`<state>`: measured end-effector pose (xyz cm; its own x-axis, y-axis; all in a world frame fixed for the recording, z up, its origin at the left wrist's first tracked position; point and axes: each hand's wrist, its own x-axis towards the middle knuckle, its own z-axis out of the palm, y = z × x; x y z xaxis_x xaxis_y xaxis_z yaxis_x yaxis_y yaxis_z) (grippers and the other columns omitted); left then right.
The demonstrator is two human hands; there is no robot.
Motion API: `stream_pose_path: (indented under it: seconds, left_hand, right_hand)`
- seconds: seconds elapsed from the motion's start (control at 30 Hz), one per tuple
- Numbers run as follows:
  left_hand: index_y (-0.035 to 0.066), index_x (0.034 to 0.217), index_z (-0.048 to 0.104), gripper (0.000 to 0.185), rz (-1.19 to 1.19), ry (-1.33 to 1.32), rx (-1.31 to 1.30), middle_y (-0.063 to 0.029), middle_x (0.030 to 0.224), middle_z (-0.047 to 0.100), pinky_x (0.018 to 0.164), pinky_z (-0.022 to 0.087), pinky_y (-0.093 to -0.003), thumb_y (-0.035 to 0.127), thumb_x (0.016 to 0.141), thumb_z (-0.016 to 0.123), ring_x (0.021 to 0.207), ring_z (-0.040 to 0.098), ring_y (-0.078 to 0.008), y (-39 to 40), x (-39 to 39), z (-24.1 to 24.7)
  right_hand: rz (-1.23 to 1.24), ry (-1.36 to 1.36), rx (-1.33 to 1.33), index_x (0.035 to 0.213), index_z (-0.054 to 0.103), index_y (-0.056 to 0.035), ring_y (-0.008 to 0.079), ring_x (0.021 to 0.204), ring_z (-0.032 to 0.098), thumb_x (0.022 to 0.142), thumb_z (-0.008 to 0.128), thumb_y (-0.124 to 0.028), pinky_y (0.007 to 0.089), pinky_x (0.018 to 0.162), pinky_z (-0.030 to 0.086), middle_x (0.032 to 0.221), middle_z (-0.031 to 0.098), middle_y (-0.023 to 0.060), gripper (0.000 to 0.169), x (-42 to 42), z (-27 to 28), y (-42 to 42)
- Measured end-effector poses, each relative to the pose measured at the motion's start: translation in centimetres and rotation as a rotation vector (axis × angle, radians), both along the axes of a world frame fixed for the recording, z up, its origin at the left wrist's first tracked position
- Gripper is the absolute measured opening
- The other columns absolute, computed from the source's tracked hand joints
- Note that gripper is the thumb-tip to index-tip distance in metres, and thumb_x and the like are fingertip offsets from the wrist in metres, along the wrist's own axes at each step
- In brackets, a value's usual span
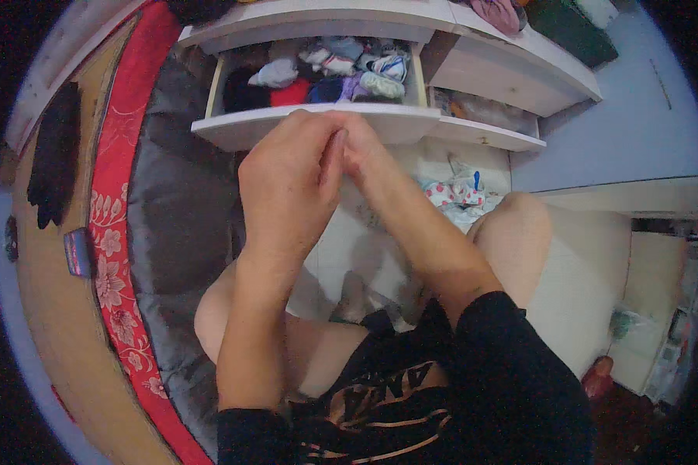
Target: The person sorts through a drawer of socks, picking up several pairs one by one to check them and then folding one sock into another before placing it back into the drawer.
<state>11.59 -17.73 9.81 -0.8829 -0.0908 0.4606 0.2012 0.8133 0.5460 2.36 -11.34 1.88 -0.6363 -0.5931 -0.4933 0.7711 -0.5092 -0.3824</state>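
My left hand [291, 154] and my right hand [355, 136] meet in front of me, pressed together with the fingers hidden. The left thumb lies along the inner side, close to the right hand. Whether anything is held between the palms cannot be seen. Just beyond them is a pulled-out white drawer [314, 121], whose front panel is partly covered by the hands. Inside it lie rolled socks and folded clothes: a light grey bundle [275, 73], a red piece [291, 93], a pale green bundle [382, 85] and a blue-striped white one [391, 67].
A second, lower drawer [488, 132] stands partly pulled out at the right. Plastic packaging with red dots [453, 195] lies on the tiled floor by my right knee. At left are a dark grey cushion [180, 192], a red floral cloth border [109, 279] and a small blue box [77, 253].
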Motion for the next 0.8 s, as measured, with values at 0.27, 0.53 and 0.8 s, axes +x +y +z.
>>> stream_pose_path:
  seconds: [0.27, 0.53, 0.8]
  left_hand:
    - [0.004, 0.077, 0.056, 0.006, -0.047, 0.161, -0.006, -0.0111, 0.079, 0.057, 0.06, 0.044, -0.0359, 0.01, 0.075, 0.057, 0.069, 0.056, -0.0295, 0.4, -0.7, -0.7]
    - [0.003, 0.086, 0.059, 0.01, -0.043, -0.072, -0.068, -0.0103, 0.08, 0.058, 0.061, 0.045, -0.0302, 0.01, 0.079, 0.057, 0.07, 0.058, -0.0243, 1.3, -0.2, -0.6]
    - [0.005, 0.081, 0.057, 0.007, -0.095, -0.222, -0.181, -0.0105, 0.076, 0.055, 0.059, 0.044, -0.0337, 0.01, 0.078, 0.056, 0.068, 0.055, -0.0297, 2.4, 0.0, -3.0]
  right_hand:
    - [0.289, 0.13, -0.052, 0.106, 0.045, 0.0125, 0.0311, 0.095, 0.055, 0.083, 0.043, -0.012, 0.0388, 0.088, 0.044, 0.107, 0.051, 0.0257, 0.034, -6.3, -4.7, 0.1]
    - [0.692, 0.803, 0.266, 0.115, 0.049, 0.0005, 0.0158, 0.088, 0.058, 0.085, 0.052, -0.024, 0.0289, 0.082, 0.046, 0.105, 0.058, 0.012, 0.038, -4.1, 6.4, 11.3]
    - [0.129, 0.593, 0.371, 0.115, 0.048, 0.001, 0.017, 0.089, 0.059, 0.086, 0.05, -0.024, 0.0285, 0.081, 0.047, 0.107, 0.057, 0.0144, 0.038, -3.8, 1.0, 30.2]
